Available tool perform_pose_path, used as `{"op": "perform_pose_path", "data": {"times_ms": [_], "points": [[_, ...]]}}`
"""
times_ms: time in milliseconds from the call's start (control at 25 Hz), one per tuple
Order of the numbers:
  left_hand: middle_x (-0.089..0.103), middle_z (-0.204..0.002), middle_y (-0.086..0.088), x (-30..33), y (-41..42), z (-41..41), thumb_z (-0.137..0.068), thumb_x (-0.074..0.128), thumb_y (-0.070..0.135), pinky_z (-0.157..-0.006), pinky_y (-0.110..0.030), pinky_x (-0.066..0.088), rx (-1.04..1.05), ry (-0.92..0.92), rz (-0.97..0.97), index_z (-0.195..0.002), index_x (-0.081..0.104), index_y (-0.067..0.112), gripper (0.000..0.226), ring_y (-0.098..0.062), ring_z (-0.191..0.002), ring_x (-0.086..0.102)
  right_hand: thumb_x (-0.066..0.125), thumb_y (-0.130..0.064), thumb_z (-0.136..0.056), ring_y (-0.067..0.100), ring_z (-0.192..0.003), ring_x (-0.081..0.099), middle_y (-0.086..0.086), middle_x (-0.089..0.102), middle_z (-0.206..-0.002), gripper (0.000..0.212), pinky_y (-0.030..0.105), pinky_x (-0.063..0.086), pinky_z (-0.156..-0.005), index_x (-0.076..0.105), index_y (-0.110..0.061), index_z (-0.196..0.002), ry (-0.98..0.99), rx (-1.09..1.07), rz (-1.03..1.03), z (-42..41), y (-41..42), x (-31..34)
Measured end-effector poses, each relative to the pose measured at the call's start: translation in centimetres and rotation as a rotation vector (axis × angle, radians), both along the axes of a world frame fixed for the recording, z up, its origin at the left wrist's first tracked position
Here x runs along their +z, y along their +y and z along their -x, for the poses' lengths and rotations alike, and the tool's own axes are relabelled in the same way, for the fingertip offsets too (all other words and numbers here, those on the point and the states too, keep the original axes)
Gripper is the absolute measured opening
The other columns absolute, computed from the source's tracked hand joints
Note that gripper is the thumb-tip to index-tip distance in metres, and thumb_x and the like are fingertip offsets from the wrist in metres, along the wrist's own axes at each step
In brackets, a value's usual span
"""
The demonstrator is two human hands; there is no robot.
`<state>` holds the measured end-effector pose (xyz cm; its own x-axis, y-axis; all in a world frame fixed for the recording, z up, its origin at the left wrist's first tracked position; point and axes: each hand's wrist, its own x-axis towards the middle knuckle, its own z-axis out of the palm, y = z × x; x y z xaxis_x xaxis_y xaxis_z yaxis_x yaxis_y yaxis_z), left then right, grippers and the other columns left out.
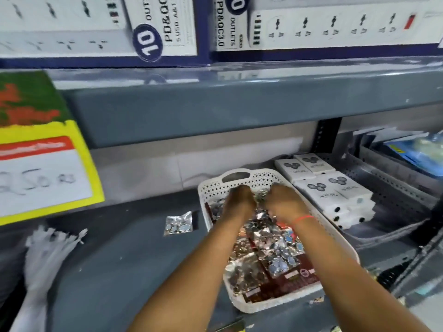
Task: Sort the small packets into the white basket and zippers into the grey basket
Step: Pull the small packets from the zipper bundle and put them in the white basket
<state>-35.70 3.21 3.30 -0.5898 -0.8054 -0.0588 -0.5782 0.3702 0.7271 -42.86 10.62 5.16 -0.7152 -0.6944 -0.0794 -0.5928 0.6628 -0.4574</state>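
Observation:
A white perforated basket sits on the grey shelf, filled with several small shiny packets of buttons. Both hands reach into its far end. My left hand is curled down among the packets. My right hand, with a red thread on the wrist, is also curled over packets beside it. Fingertips of both are hidden, so what they grip is unclear. One loose packet lies on the shelf left of the basket. A bundle of white zippers lies at the far left. A grey basket stands to the right.
White boxes are stacked inside the grey basket. Another grey bin with blue packs is behind it. An upper shelf edge overhangs closely, with power-strip boxes above. A yellow price sign hangs at left.

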Motion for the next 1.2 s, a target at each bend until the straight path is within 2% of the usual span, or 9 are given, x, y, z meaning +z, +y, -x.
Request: {"op": "perform_pose_path", "data": {"times_ms": [160, 320, 400, 480, 520, 680, 840, 960, 1200], "points": [[0.075, -0.087, -0.020, -0.8, -6.4, -9.5, -0.070, 0.073, 0.012, -0.062, -0.023, 0.051, 0.467, 0.286, 0.066, -0.080, 0.076, 0.000, 0.016, -0.026, -0.083, 0.072, 0.056, -0.017, -0.086, 0.036, -0.104, 0.065, 0.025, 0.069, -0.101, 0.014, 0.038, 0.052, -0.088, 0.066, -0.008, -0.090, -0.206, 0.272, 0.253, -8.8, -7.7, 0.0], [0.065, -0.121, -0.025, -4.4, -9.1, -14.0, -0.091, 0.050, 0.009, -0.057, -0.017, 0.049, 0.637, 0.283, -0.476, -0.117, 0.062, -0.007, 0.033, -0.033, -0.111, 0.064, 0.045, -0.020, -0.093, 0.037, -0.121, 0.054, 0.026, 0.057, -0.128, 0.037, 0.037, 0.045, -0.099, 0.058, 0.005, -0.119, -0.195, 0.358, 0.041, -13.7, -12.0, -5.5], [0.074, -0.085, -0.022, -4.9, -9.3, -15.0, -0.091, 0.050, 0.002, -0.046, -0.013, 0.048, 0.639, 0.326, -0.579, -0.089, 0.068, -0.008, 0.021, -0.017, -0.077, 0.075, 0.042, -0.014, -0.095, 0.035, -0.126, 0.050, 0.025, 0.053, -0.135, 0.039, 0.036, 0.041, -0.103, 0.052, 0.005, -0.127, -0.204, 0.297, 0.018, -14.1, -12.6, -7.1], [0.056, -0.044, -0.017, -4.9, -9.0, -14.9, -0.085, 0.053, -0.012, -0.030, -0.010, 0.038, 0.644, 0.387, -0.597, -0.056, 0.054, -0.001, 0.030, -0.005, -0.026, 0.054, 0.041, -0.007, -0.093, 0.033, -0.121, 0.055, 0.023, 0.058, -0.130, 0.036, 0.034, 0.044, -0.100, 0.055, 0.005, -0.124, -0.212, 0.235, 0.043, -14.1, -12.4, -7.8], [0.053, -0.037, -0.014, -4.9, -8.8, -15.4, -0.082, 0.055, -0.015, -0.026, -0.010, 0.037, 0.656, 0.417, -0.624, -0.054, 0.051, 0.001, 0.032, -0.005, -0.018, 0.047, 0.041, -0.004, -0.092, 0.032, -0.116, 0.059, 0.023, 0.062, -0.125, 0.033, 0.033, 0.047, -0.095, 0.059, 0.006, -0.119, -0.230, 0.210, 0.069, -14.2, -12.3, -7.9], [0.051, -0.023, -0.001, -2.7, -8.6, -16.4, -0.086, 0.055, -0.002, -0.027, -0.011, 0.039, 0.609, 0.536, -0.869, -0.060, 0.050, 0.005, 0.028, -0.007, -0.019, 0.048, 0.043, -0.003, -0.091, 0.032, -0.110, 0.062, 0.024, 0.065, -0.118, 0.030, 0.032, 0.049, -0.089, 0.064, 0.007, -0.110, -0.259, 0.201, 0.211, -14.2, -11.3, -4.8], [0.050, -0.025, 0.006, 3.4, -7.6, -13.8, -0.086, 0.056, 0.005, -0.031, -0.008, 0.035, 0.434, 0.581, -0.798, -0.059, 0.050, 0.012, 0.028, -0.003, -0.023, 0.045, 0.045, -0.007, -0.093, 0.021, -0.087, 0.059, 0.024, 0.061, -0.124, 0.031, 0.025, 0.048, -0.073, 0.060, 0.008, -0.116, -0.552, 0.170, 0.456, -10.6, -8.0, 1.0], [0.061, -0.044, 0.004, 5.5, -3.8, -9.9, -0.087, 0.055, 0.006, -0.040, -0.015, 0.044, 0.156, 0.443, -0.693, -0.067, 0.057, 0.015, 0.022, -0.007, -0.039, 0.054, 0.055, 0.003, -0.084, 0.016, -0.072, 0.054, 0.015, 0.067, -0.095, 0.016, 0.027, 0.045, -0.065, 0.065, 0.003, -0.096, -0.685, 0.139, 0.492, -4.3, -1.5, 3.3], [0.058, -0.063, -0.005, 0.1, 5.6, -1.4, -0.089, 0.056, 0.007, -0.039, -0.013, 0.049, -0.188, -0.169, -0.565, -0.091, 0.059, 0.001, 0.007, -0.006, -0.041, 0.058, 0.059, 0.005, -0.081, 0.017, -0.069, 0.064, 0.006, 0.065, -0.075, 0.020, 0.021, 0.052, -0.059, 0.062, -0.012, -0.072, -0.200, 0.105, -0.248, 4.2, 8.0, 0.3]]}}
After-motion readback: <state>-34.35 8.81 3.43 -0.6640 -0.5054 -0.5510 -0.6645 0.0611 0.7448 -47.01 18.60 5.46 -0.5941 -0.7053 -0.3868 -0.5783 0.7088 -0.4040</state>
